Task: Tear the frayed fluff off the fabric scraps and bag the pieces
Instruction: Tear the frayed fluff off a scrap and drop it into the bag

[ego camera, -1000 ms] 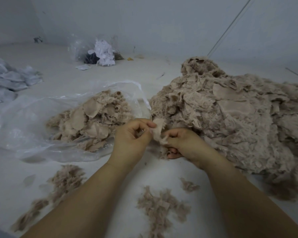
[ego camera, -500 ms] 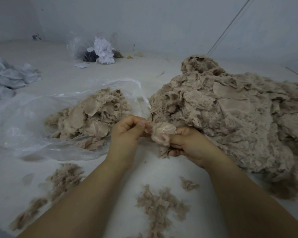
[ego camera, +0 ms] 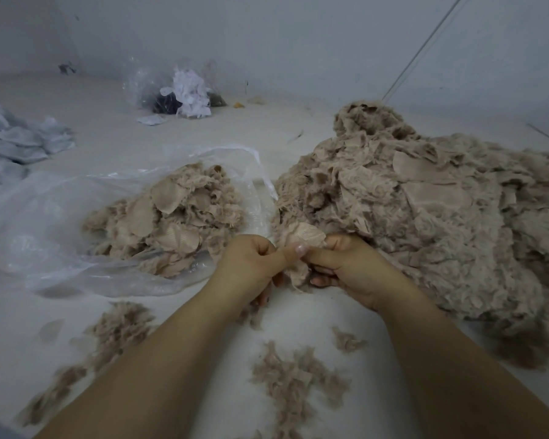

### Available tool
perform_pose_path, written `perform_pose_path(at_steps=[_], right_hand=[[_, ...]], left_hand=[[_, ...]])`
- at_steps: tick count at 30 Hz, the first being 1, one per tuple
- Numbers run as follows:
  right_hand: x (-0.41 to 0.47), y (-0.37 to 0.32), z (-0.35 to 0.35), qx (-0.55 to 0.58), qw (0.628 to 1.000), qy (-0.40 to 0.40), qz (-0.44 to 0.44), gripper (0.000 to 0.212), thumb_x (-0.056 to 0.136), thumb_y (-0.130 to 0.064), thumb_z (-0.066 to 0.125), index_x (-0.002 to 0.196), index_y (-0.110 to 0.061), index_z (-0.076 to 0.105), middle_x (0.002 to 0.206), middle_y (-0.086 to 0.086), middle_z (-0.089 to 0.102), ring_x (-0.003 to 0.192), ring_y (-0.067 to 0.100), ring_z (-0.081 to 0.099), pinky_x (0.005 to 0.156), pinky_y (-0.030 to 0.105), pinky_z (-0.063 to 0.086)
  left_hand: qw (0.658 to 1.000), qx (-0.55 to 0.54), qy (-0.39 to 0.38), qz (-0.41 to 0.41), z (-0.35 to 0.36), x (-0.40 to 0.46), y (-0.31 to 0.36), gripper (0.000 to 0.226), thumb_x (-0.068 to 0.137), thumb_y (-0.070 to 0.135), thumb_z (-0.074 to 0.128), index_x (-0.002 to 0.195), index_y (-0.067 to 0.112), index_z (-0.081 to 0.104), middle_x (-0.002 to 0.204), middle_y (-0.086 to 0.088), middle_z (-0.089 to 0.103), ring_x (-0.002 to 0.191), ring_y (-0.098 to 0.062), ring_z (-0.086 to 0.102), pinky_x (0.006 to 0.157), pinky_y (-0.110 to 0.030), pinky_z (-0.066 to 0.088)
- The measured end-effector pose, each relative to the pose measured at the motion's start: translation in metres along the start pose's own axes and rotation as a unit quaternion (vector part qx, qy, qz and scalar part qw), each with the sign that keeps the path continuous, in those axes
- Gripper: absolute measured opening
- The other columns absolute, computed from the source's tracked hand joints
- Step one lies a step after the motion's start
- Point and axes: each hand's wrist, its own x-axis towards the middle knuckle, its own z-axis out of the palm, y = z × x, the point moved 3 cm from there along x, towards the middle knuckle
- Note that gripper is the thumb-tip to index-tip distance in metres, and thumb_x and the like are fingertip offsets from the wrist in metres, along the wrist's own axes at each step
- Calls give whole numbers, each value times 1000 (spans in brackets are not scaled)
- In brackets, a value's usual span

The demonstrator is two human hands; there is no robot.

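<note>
While I look down through the head camera, the biggest thing I see is the heap of unsorted beige fabric scraps (ego camera: 425,217), which fills the right side of the pale surface (ego camera: 203,327) and reaches up to my right hand. Next in size is the clear plastic bag (ego camera: 45,223) lying open on its side to the left; inside it sits a smaller mound of bagged pieces (ego camera: 168,223), flat rounded patches mixed with fuzz. Farther back against the wall is a second clear bag (ego camera: 146,83) holding white and dark scraps. Loose torn fluff (ego camera: 292,381) lies scattered on the surface near my forearms. Between the two beige piles, my left hand (ego camera: 251,264) and right hand (ego camera: 346,264) meet, both with fingers curled, pinching one small scrap (ego camera: 301,239) held just above the surface.
</note>
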Motion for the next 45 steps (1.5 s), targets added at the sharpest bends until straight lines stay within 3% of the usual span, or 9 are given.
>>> perform_pose_path(at_steps=[5, 10, 17, 22, 25, 28, 33, 40, 45], right_hand=[[-1, 0, 0, 25, 1000, -3, -8, 27, 82, -25, 70, 56, -18, 67, 49, -6, 57, 52, 5, 60, 55, 17, 53], [0, 2, -1, 22, 1000, -3, -3, 25, 86, -22, 69, 61, -17, 66, 46, -9, 54, 47, 2, 56, 54, 17, 52], [2, 3, -4, 40, 999, 4, -5, 24, 68, -36, 76, 79, -15, 73, 79, 12, 48, 63, 12, 51, 56, 20, 52], [0, 2, -3, 15, 1000, 0, -2, 47, 63, -34, 78, 95, -3, 64, 77, 8, 64, 62, 7, 61, 56, 19, 52], [0, 1, -4, 10, 1000, -20, -7, 27, 66, -30, 77, 74, -7, 66, 57, -3, 56, 52, 3, 55, 55, 18, 51], [-1, -1, -1, 5, 999, -33, -23, 26, 71, -27, 76, 49, -21, 62, 49, -9, 53, 51, 3, 56, 55, 18, 51], [-1, -1, 0, 2, 999, -22, -30, 23, 68, -31, 76, 61, -14, 62, 52, -4, 54, 54, 7, 58, 54, 18, 51], [-2, -2, 1, 20, 999, -24, -9, 24, 95, -23, 59, 80, -10, 71, 46, -10, 54, 47, 0, 52, 55, 16, 52], [-1, -1, 0, 12, 1000, -4, -23, 31, 80, -30, 70, 52, -19, 61, 46, -6, 40, 47, 4, 51, 54, 19, 52]], left_hand=[[998, 20, -50, -31, 8, -2, -4, 35, 83, 21, 78, 64, -5, 66, 51, -7, 66, 26, -10, 40, 32, -13, 28], [981, 40, -187, -46, -7, -1, -4, 30, 68, 33, 87, 63, 8, 71, 73, -31, 68, 39, -23, 46, 42, -22, 36], [923, 97, -372, -5, -17, -10, 5, 21, 73, 31, 83, 63, 15, 71, 62, -7, 70, 39, -10, 47, 41, -16, 35], [926, 107, -363, -3, -21, -7, 2, 22, 67, 22, 87, 67, 14, 66, 58, -11, 58, 42, -15, 45, 44, -19, 35], [935, 66, -349, -22, -21, -7, -1, 8, 77, 10, 81, 81, 15, 75, 62, -13, 62, 44, -16, 50, 46, -22, 37], [977, 12, -209, -37, -16, -1, 0, 29, 74, 33, 82, 63, 12, 67, 49, -8, 54, 32, -15, 43, 39, -19, 33], [996, 27, -89, -7, 2, -1, 0, 48, 81, 34, 77, 77, -8, 56, 46, -3, 50, 33, -15, 42, 34, -18, 32], [987, -146, -28, -56, -11, 6, -4, 45, 100, 29, 52, 61, 8, 61, 47, -12, 47, 31, -19, 35, 37, -21, 24], [994, -68, -51, -73, -8, 7, -8, 49, 87, 54, 65, 54, 17, 64, 49, -13, 55, 31, -22, 44, 36, -18, 30]])
